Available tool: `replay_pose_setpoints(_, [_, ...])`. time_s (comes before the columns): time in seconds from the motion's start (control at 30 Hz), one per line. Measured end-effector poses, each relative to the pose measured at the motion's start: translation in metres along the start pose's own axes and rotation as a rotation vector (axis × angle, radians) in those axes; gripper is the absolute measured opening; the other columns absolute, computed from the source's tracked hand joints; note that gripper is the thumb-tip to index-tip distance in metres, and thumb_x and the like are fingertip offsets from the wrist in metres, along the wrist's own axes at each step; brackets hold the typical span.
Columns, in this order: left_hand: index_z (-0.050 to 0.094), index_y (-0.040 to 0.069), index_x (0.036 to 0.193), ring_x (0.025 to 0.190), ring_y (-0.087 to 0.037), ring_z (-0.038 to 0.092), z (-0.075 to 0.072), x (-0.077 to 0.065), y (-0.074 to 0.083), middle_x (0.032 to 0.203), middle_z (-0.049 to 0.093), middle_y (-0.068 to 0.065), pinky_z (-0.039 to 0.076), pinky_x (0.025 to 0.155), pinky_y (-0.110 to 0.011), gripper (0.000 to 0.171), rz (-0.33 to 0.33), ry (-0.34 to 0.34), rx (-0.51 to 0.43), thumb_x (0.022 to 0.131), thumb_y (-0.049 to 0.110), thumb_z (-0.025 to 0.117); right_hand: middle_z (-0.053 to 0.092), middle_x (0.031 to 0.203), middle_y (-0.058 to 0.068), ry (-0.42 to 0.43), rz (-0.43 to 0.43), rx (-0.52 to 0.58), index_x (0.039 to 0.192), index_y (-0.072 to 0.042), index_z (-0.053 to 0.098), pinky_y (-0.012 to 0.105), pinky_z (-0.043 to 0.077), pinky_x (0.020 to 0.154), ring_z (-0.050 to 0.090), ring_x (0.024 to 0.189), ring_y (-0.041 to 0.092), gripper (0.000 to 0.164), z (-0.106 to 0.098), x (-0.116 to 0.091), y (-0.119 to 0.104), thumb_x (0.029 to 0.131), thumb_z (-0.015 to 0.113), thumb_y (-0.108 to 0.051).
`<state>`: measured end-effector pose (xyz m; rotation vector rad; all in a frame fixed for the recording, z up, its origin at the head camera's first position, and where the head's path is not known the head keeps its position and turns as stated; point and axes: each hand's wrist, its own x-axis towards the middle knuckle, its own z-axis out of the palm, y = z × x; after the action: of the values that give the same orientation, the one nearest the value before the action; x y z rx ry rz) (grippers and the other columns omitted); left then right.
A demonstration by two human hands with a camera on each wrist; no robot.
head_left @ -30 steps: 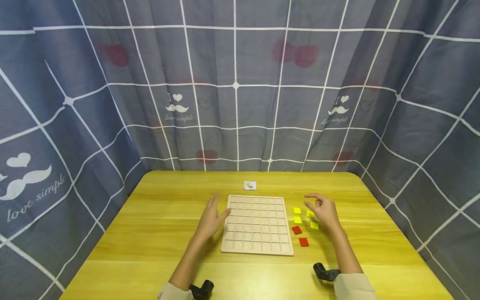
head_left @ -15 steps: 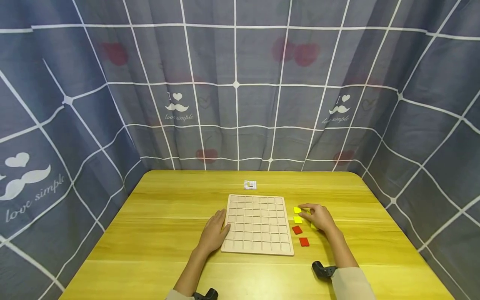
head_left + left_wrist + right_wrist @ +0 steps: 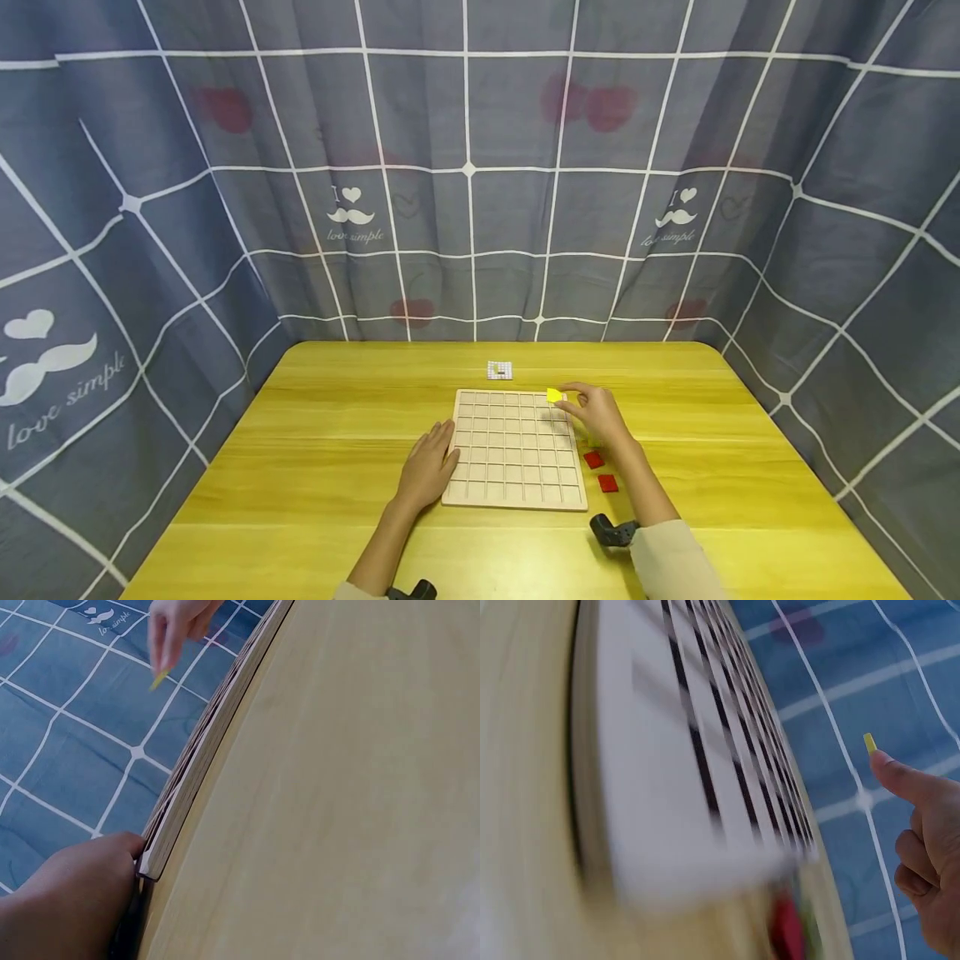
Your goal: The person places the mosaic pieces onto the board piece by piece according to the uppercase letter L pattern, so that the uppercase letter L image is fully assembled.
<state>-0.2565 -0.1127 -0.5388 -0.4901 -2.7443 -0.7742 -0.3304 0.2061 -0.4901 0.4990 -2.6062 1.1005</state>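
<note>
At the far right corner of a pale wooden grid board [image 3: 513, 450], a person's right hand [image 3: 600, 414] holds 1 yellow tile [image 3: 553, 395] in a narrow pinch between thumb and index finger. Both wrist views show this tile raised, apart from the board.

Along the board's left edge lies the left hand [image 3: 427, 467], its fingers fairly straight and close together, holding no tile; its thumb appears to touch the rim, perhaps to steady it.

The board lies flat on a yellow wood-grain table [image 3: 345, 400]. No tile sits in any cell that shows; a few cells near the far right corner are partly hidden by the raised tile and the right hand.

To the right of the board, 2 red tiles lie on the table: a farther red tile [image 3: 594, 459] and a nearer red tile [image 3: 607, 483]. In the right wrist view, a yellow-green blur shows beside a red one, so more tiles may lie under the right arm; how many cannot be told.

Beyond the board is a small patterned card [image 3: 499, 370], its print too small to read. Judging by this layout, the work looks barely begun: 1 tile lifted, none visibly placed, at least 2 lying loose.
</note>
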Motion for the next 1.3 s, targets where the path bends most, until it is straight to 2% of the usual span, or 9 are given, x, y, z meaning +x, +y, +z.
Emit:
replay_pose_setpoints(0.17, [0.036, 0.0, 0.14, 0.134, -0.03, 0.028, -0.001, 0.0, -0.002, 0.144, 0.036, -0.013, 0.018, 0.112, -0.045, 0.052, -0.013, -0.012, 0.004, 0.097, 0.027, 0.046, 0.026, 0.049, -0.006, -0.066, -0.035, 0.037, 0.11, -0.008, 0.068, 0.018, 0.02, 0.04, 0.018, 0.042, 0.007, 0.034, 0.037, 0.02, -0.025, 0.082, 0.07, -0.028])
replay_pose_setpoints(0.27, [0.037, 0.0, 0.14, 0.134, -0.029, 0.028, -0.001, 0.0, -0.002, 0.144, 0.036, -0.012, 0.018, 0.112, -0.044, 0.052, -0.013, -0.009, -0.002, 0.097, 0.028, 0.046, 0.045, 0.056, -0.002, -0.102, -0.017, 0.045, 0.11, -0.007, 0.067, 0.019, 0.032, 0.044, 0.027, 0.044, 0.008, 0.034, 0.057, 0.028, -0.031, 0.082, 0.07, -0.026])
replay_pose_setpoints(0.4, [0.039, -0.002, 0.138, 0.133, -0.031, 0.03, 0.0, 0.0, -0.001, 0.142, 0.038, -0.014, 0.02, 0.111, -0.046, 0.052, 0.001, 0.006, -0.012, 0.096, 0.026, 0.048, 0.067, 0.096, 0.012, -0.138, 0.0, 0.042, 0.108, -0.011, 0.069, 0.034, 0.053, 0.066, 0.061, 0.071, 0.021, 0.032, 0.076, 0.029, -0.033, 0.082, 0.07, -0.029])
replay_pose_setpoints(0.5, [0.04, -0.003, 0.137, 0.132, -0.032, 0.031, 0.0, -0.001, 0.0, 0.141, 0.04, -0.015, 0.022, 0.11, -0.047, 0.051, 0.01, 0.021, -0.016, 0.095, 0.025, 0.05, 0.067, 0.103, 0.013, -0.144, -0.047, 0.014, 0.105, -0.01, 0.07, 0.034, 0.054, 0.067, 0.064, 0.078, 0.022, 0.031, 0.083, 0.028, -0.032, 0.082, 0.069, -0.032])
replay_pose_setpoints(0.67, [0.041, -0.003, 0.137, 0.132, -0.033, 0.032, 0.0, 0.0, 0.0, 0.14, 0.041, -0.016, 0.023, 0.109, -0.048, 0.051, 0.018, 0.027, -0.012, 0.095, 0.025, 0.049, 0.069, 0.091, 0.013, -0.147, -0.077, -0.018, 0.104, -0.007, 0.07, 0.024, 0.041, 0.049, 0.045, 0.051, 0.01, 0.031, 0.088, 0.028, -0.03, 0.082, 0.07, -0.029])
replay_pose_setpoints(0.8, [0.04, -0.002, 0.137, 0.132, -0.031, 0.031, -0.001, 0.0, -0.001, 0.141, 0.04, -0.014, 0.022, 0.11, -0.046, 0.051, 0.008, 0.02, -0.006, 0.095, 0.025, 0.049, 0.068, 0.097, 0.013, -0.179, -0.043, -0.026, 0.106, -0.01, 0.07, 0.027, 0.048, 0.055, 0.059, 0.064, 0.017, 0.03, 0.089, 0.03, -0.031, 0.082, 0.07, -0.028])
replay_pose_setpoints(0.9, [0.039, -0.002, 0.138, 0.133, -0.03, 0.03, -0.002, 0.0, 0.0, 0.142, 0.039, -0.013, 0.021, 0.111, -0.045, 0.051, 0.001, 0.015, -0.011, 0.095, 0.025, 0.049, 0.067, 0.102, 0.013, -0.199, -0.035, -0.023, 0.107, -0.01, 0.069, 0.028, 0.048, 0.057, 0.058, 0.062, 0.018, 0.031, 0.088, 0.031, -0.031, 0.082, 0.07, -0.029])
replay_pose_setpoints(1.1, [0.04, -0.002, 0.138, 0.133, -0.031, 0.03, -0.004, 0.0, 0.0, 0.142, 0.039, -0.013, 0.021, 0.11, -0.046, 0.051, 0.0, 0.017, -0.018, 0.095, 0.025, 0.049, 0.066, 0.077, 0.011, -0.184, -0.036, 0.025, 0.112, -0.009, 0.068, 0.021, 0.035, 0.043, 0.035, 0.044, 0.009, 0.039, 0.084, 0.028, -0.028, 0.08, 0.071, -0.031])
replay_pose_setpoints(1.3, [0.04, -0.002, 0.138, 0.133, -0.031, 0.03, -0.003, -0.002, 0.001, 0.142, 0.039, -0.014, 0.021, 0.111, -0.046, 0.051, 0.002, 0.017, -0.019, 0.095, 0.025, 0.049, 0.037, 0.045, -0.001, -0.104, 0.044, 0.12, 0.115, -0.008, 0.066, 0.016, 0.021, 0.035, 0.018, 0.037, 0.008, 0.035, 0.065, 0.01, -0.01, 0.084, 0.069, -0.025])
